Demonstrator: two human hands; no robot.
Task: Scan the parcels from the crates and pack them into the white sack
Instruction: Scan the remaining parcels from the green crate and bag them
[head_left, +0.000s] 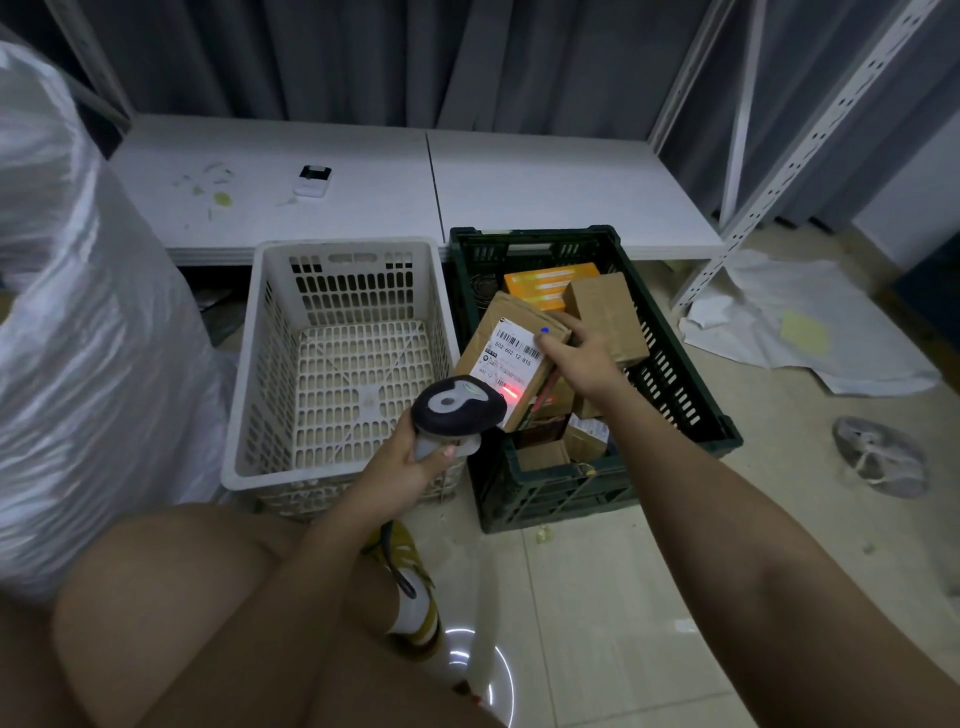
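Note:
My right hand (582, 358) holds a brown cardboard parcel (483, 345) tilted over the left rim of the dark green crate (680, 384). Its white barcode label faces up, with a red scan light on the label's lower part. My left hand (410, 467) grips a black and grey barcode scanner (457, 408) just below the parcel, pointed at the label. More parcels lie in the green crate, among them an orange box (550, 283) and a brown box (605, 312). The white crate (249, 374) beside it holds nothing. The white sack (78, 312) bulges at far left.
A low white table (519, 187) stands behind the crates with a small white device (312, 181) and paper scraps on it. White metal rack posts (810, 140) rise at right. Crumpled white paper (800, 322) and a grey round object (880, 457) lie on the tiled floor. My knee and shoe are below.

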